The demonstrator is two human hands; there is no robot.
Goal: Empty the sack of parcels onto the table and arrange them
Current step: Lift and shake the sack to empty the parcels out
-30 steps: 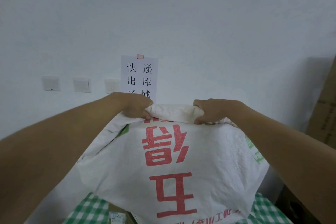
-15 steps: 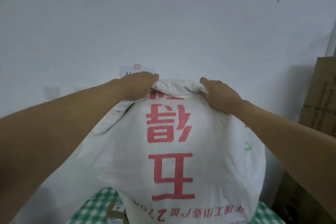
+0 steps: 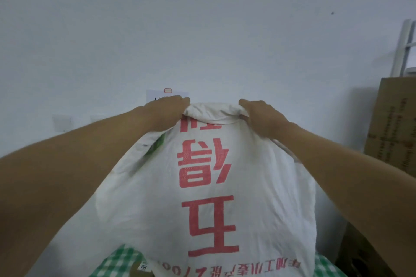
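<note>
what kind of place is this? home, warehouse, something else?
Probably a small parcel-handling or storage room, not a home. Both hands hold up a white woven sack printed with red characters, a labelled parcel peeks out beneath it, and printed cardboard cartons stand against the right wall.

Held upside down over the bench (image 3: pixel 112 261) by a left hand (image 3: pixel 167 111) and right hand (image 3: pixel 262 117) gripping its upper corners, the sack (image 3: pixel 202 186), with a parcel (image 3: pixel 140 270) beneath, a notice (image 3: pixel 167 93) behind, cartons (image 3: pixel 391 123) right.
</note>
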